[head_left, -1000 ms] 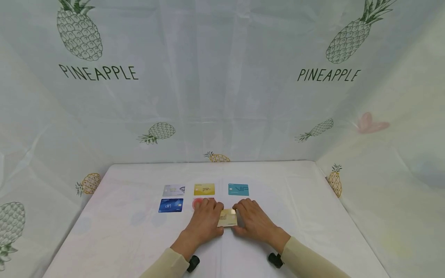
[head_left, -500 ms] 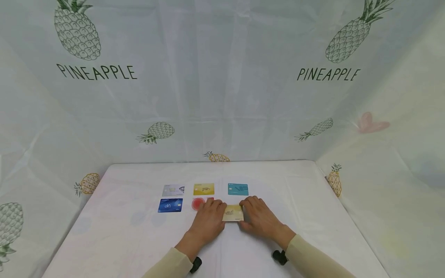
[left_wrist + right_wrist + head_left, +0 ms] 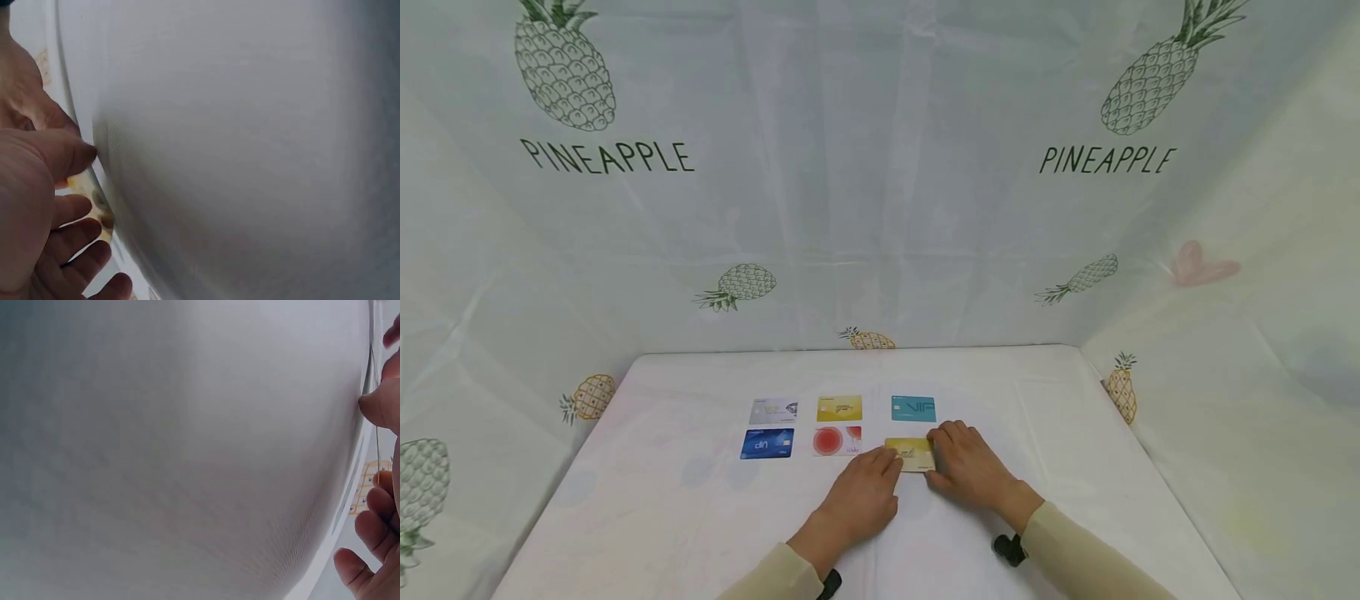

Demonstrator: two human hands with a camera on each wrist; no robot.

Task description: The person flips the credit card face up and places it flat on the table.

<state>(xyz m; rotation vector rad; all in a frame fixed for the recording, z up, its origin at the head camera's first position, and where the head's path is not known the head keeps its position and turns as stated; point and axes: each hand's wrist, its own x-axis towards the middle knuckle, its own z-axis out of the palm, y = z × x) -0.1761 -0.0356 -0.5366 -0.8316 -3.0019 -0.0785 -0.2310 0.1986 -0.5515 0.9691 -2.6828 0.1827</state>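
Observation:
A gold card (image 3: 912,457) lies below the teal card (image 3: 913,408) on the white-covered table. My right hand (image 3: 972,468) pinches its right edge between thumb and fingers. At the card's left end, the fingertips of my left hand (image 3: 860,493) touch its surface, while that thumb stands off below it. In the left wrist view the left fingers (image 3: 78,240) are loosely bent and apart from the thumb. The right thumb (image 3: 379,407) shows at the table surface in the right wrist view, with the fingers beyond a thin edge.
To the left, a silver card (image 3: 772,411) and a yellow card (image 3: 840,408) form the back row with the teal one. A blue card (image 3: 767,443) and a white card with a red circle (image 3: 829,441) lie in front. A pineapple-print cloth (image 3: 880,208) hangs behind the table (image 3: 700,533).
The gold card has moved right and away from me, to below the teal card. My left hand has drawn back toward me, loosening from its edge and uncovering the red-circle card.

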